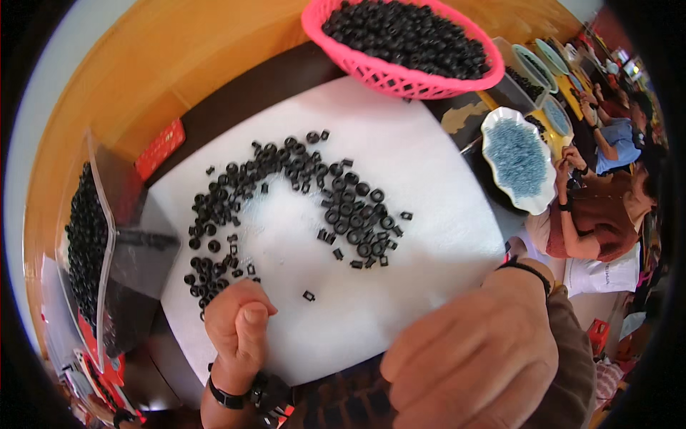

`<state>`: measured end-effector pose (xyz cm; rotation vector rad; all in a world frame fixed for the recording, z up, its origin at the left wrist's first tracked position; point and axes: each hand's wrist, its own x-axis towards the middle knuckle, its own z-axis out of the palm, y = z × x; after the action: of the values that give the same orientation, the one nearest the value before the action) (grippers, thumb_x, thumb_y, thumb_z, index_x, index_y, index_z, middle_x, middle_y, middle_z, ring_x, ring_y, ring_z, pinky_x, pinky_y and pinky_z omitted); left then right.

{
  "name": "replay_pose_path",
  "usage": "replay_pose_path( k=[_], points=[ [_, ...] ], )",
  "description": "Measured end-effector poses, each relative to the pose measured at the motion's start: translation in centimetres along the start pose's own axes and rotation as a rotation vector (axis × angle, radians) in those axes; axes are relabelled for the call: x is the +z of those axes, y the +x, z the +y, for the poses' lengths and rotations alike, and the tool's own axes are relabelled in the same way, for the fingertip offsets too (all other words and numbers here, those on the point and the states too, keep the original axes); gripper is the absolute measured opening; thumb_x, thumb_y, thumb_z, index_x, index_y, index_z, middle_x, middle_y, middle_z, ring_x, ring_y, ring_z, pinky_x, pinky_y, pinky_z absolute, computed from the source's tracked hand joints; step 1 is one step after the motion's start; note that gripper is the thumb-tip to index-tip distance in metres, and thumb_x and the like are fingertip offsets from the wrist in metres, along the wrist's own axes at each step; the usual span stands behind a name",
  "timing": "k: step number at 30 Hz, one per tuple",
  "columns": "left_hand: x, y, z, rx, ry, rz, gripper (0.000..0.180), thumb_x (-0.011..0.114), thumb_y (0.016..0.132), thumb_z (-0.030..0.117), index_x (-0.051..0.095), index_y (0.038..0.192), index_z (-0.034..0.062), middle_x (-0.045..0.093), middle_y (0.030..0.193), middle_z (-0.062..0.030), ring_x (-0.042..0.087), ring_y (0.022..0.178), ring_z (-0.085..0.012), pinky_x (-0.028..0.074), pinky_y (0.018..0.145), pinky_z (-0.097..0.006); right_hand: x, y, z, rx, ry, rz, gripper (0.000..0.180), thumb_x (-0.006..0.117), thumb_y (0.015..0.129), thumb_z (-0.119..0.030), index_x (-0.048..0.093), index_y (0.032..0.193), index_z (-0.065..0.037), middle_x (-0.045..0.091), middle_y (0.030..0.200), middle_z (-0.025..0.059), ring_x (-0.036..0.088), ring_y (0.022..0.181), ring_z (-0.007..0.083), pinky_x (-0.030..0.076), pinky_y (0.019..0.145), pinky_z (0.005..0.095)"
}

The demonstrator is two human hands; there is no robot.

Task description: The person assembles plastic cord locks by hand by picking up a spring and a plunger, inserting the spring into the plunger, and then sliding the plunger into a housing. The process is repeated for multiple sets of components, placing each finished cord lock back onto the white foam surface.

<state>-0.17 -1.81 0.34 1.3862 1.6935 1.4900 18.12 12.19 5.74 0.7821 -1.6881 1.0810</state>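
Small black ring-shaped parts [350,214] lie in a loose arc on a white board [421,164]. My left hand [239,322] is closed at the board's near left, beside the lower end of the arc, its thumb pressed against the curled fingers. Whatever it may hold is hidden. One single black part [309,295] lies just to the right of that hand. Over the near right corner, close to the camera, my right hand [475,350] shows its back with the fingers curled together. Its fingertips, and anything between them, are out of sight.
A pink basket [400,82] full of black parts stands at the far edge. On the left is a clear box [107,236] of black parts, near a red card [160,149]. A white scalloped dish [550,193] holds pale blue pieces at right. People sit beyond it.
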Motion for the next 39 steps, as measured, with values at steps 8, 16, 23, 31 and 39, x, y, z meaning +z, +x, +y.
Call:
replay_pose_path(
  k=[8,16,23,31,39],
  points=[
    [0.5,-0.1,0.5,-0.017,0.053,-0.013,0.035,0.049,0.091,0.028,0.052,0.069,0.0008,0.052,0.061,-0.006,0.046,0.052,-0.0124,0.035,0.048,-0.025,0.6,2.6,-6.6,0.068,-0.351,0.241,0.006,0.06,0.073,-0.002,0.059,0.076,0.002,0.057,0.074,0.0111,0.053,0.06,0.0211,0.045,0.051,0.0333],
    [1.6,-1.2,2.8,0.097,0.133,-0.081,0.031,0.044,0.094,0.024,0.048,0.07,0.0043,0.045,0.059,-0.0017,0.038,0.049,-0.0071,0.028,0.045,-0.021,0.7,3.1,-9.8,-0.133,-0.558,0.11,0.004,0.059,0.073,-0.002,0.057,0.075,0.0,0.056,0.072,0.0091,0.051,0.056,0.0181,0.045,0.051,0.0315],
    [1.7,-3.5,7.1,0.416,0.3,-0.217,0.014,0.06,0.078,0.007,0.053,0.066,0.0041,0.049,0.055,-0.0056,0.046,0.046,-0.0211,0.034,0.044,-0.031,0.5,2.5,-13.7,-0.26,-0.446,-0.387,0.005,0.055,0.081,-0.003,0.058,0.081,0.001,0.058,0.08,0.0076,0.056,0.062,0.0204,0.046,0.054,0.0337],
    [0.8,-5.6,8.3,0.503,0.383,-0.181,0.021,0.064,0.075,0.015,0.052,0.06,0.006,0.046,0.052,-0.0047,0.043,0.044,-0.0218,0.03,0.043,-0.032,3.3,0.3,-13.9,-0.398,-0.664,-0.112,0.009,0.05,0.076,-0.001,0.051,0.068,-0.006,0.052,0.067,0.0017,0.05,0.053,0.0156,0.046,0.051,0.0299],
    [0.7,-5.3,10.2,0.462,0.169,-0.396,0.025,0.068,0.077,0.023,0.057,0.063,0.0057,0.047,0.053,-0.003,0.046,0.043,-0.0198,0.032,0.042,-0.03,4.2,0.0,-11.3,0.041,-0.458,-0.073,0.011,0.05,0.075,-0.001,0.051,0.068,-0.009,0.051,0.066,0.0012,0.05,0.051,0.0165,0.043,0.046,0.0295]
  ],
)
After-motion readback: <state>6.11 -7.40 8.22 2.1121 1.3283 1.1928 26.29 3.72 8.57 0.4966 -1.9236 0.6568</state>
